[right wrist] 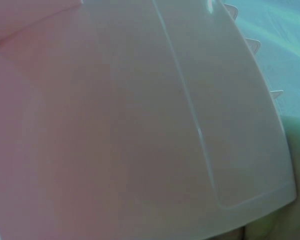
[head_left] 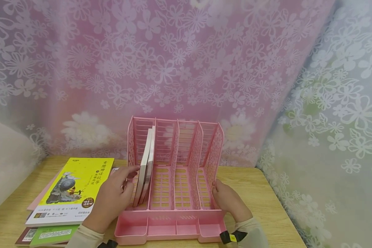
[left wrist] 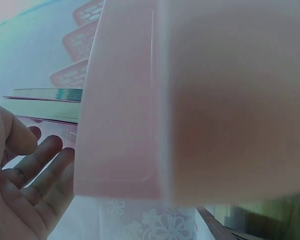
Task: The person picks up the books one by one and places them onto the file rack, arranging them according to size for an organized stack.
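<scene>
A pink plastic desktop book rack [head_left: 170,234] with several upright compartments stands on the table. Two books [head_left: 145,165] stand in its leftmost compartment, page edges forward, leaning right against a divider. My left hand [head_left: 116,194] is at the left front of that compartment, its fingertips beside the books; the left wrist view shows the fingers [left wrist: 42,155] loosely bent with nothing in them. At the opposite side, my right hand [head_left: 230,199] grips the front edge of the rack's right wall. In the right wrist view the rack's front tray [right wrist: 140,125] hides most of that hand.
Left of the rack lies a stack of books, a yellow-covered book [head_left: 77,186] on top and a green one [head_left: 54,234] lower toward the front. A pink floral curtain [head_left: 173,69] hangs behind the wooden table [head_left: 260,206]. A white floral curtain [head_left: 338,155] hangs to the right.
</scene>
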`<state>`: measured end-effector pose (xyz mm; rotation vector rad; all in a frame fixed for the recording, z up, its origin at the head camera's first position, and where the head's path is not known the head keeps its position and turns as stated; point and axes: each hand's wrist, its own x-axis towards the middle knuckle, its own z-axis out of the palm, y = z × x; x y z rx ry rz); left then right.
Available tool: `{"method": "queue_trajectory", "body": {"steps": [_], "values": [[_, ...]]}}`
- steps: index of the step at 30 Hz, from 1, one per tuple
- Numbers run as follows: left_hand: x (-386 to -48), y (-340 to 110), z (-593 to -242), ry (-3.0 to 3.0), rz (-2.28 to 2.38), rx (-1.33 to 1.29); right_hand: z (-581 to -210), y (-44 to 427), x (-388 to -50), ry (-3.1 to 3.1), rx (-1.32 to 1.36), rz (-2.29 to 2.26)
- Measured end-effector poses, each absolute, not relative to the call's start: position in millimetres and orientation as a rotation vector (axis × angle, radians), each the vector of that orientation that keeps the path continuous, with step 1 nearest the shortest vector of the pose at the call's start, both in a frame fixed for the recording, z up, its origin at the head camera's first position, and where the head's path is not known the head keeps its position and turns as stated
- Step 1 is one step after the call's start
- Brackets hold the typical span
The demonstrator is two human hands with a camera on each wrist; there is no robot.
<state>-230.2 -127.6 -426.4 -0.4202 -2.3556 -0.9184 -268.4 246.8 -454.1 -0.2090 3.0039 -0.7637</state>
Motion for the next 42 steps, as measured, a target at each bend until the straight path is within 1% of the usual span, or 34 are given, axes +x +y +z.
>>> {"method": "queue_trajectory", "body": {"steps": [10,19,30,36,42], "values": [[-231.2,-141.4,-418.5,-2.439,-0.923,-0.313,-452.7,247.2,-266.9,2.971,-0.18,-0.826],[-231.4,-183.2,-406.5,-2.876,-0.874,-0.115,-449.7,246.4,-267.2,2.956,-0.135,-0.85],[-239.7,-217.3,-415.1,-3.169,-0.783,0.049,-445.9,257.6,-269.7,2.995,0.015,-0.862],[-241.0,-224.7,-422.1,-3.243,-0.635,0.176,-443.9,260.7,-269.7,3.054,0.008,-0.813],[-240.4,-224.7,-424.7,-3.282,-0.561,0.2,-435.7,258.8,-265.6,3.081,-0.042,-0.797]]}}
